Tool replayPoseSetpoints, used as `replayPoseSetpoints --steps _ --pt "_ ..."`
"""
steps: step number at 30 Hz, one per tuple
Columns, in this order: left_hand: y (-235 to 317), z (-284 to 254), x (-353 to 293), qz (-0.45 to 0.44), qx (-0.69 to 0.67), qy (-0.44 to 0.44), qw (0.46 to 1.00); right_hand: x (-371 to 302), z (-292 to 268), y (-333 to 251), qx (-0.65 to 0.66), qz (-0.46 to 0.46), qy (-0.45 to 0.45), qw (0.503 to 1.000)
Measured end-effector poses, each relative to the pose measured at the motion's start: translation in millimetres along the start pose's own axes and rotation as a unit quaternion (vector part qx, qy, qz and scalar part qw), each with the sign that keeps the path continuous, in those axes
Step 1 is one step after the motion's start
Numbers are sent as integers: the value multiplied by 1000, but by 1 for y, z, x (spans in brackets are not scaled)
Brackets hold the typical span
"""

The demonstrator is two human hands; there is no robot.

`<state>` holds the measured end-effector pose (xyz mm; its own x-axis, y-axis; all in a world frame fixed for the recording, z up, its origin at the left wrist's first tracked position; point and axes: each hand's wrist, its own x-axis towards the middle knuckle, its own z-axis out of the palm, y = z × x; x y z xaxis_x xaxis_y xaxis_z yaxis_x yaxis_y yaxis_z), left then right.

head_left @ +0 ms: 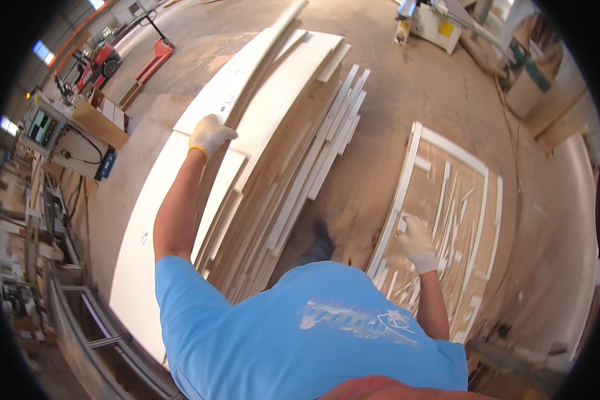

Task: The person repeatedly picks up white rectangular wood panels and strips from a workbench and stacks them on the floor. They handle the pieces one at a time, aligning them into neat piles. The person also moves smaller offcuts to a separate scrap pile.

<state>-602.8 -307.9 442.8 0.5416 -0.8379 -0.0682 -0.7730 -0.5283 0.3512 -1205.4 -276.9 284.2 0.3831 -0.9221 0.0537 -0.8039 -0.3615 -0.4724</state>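
Observation:
My left hand (211, 135), in a white glove with a yellow cuff, is closed on the edge of a long narrow white board (257, 63). This board lies tilted along the top of a tall stack of white-faced panels (157, 193), its brown side facing right. My right hand (418, 245), gloved the same way, is held out to the right with fingers apart and nothing visible in it. In view it overlaps a low frame of white strips (398, 193) with many thin offcuts (447, 220) lying inside.
Several narrow strips (333, 137) jut from the stack's right side. A control cabinet with a screen (60, 140) and a metal roller track (107, 340) stand left. A red pallet jack (157, 57) is at the far left, a machine (433, 27) at the far right.

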Motion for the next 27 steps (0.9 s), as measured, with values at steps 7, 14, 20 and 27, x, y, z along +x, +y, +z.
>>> replayPoseSetpoints --steps 7,14,20,27 --pt "83 61 153 -29 24 -48 998 245 -28 -76 -1 -148 -49 988" --pt "124 108 254 -67 36 -58 995 475 -24 -96 -38 -341 -54 938" --pt "122 141 296 -112 23 -24 993 708 44 -140 -42 -510 -72 856" --pt "134 152 306 -203 79 20 976 859 125 -193 -179 -604 -186 754"
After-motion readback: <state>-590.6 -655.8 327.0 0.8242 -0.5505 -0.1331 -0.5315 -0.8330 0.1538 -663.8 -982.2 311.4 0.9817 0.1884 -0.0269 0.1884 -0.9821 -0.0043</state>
